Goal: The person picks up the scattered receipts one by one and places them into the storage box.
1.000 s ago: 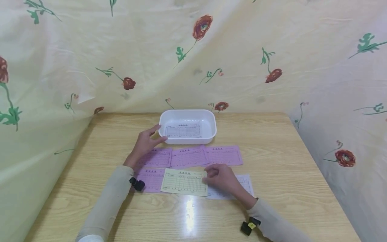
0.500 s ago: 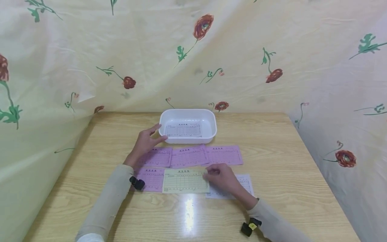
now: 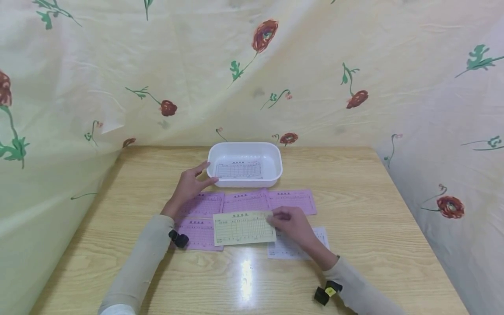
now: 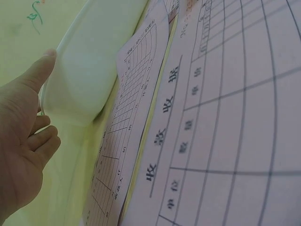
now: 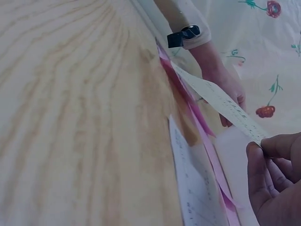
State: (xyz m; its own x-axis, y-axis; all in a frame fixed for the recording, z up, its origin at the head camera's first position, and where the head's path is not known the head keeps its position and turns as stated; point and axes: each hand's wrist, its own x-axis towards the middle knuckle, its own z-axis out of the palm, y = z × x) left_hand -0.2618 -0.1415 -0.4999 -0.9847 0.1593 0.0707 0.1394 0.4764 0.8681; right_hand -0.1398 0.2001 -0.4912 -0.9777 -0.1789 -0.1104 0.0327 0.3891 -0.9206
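My right hand (image 3: 292,226) pinches the right end of a pale yellow receipt slip (image 3: 242,228) between thumb and fingers. In the right wrist view the yellow slip (image 5: 211,96) is raised off the table, tilted and slightly bowed. My left hand (image 3: 189,186) holds the left end of a white plastic tray (image 3: 244,183), its thumb and fingers at the rim. A white receipt slip (image 3: 240,170) lies inside the tray. Pink receipt slips (image 3: 293,202) form a row just before the tray, and another pink slip (image 3: 197,236) lies partly behind the yellow one.
Beneath my right hand and wrist lies another white receipt slip (image 3: 289,249), partly covered. All the slips rest on a light wood-grain table (image 3: 362,210). A flowered curtain (image 3: 197,78) hangs behind the tray and along both sides of the table.
The yellow slip has come up off the table in my right hand, moving slightly away from me and to the right. My left hand and the tray stay in place.
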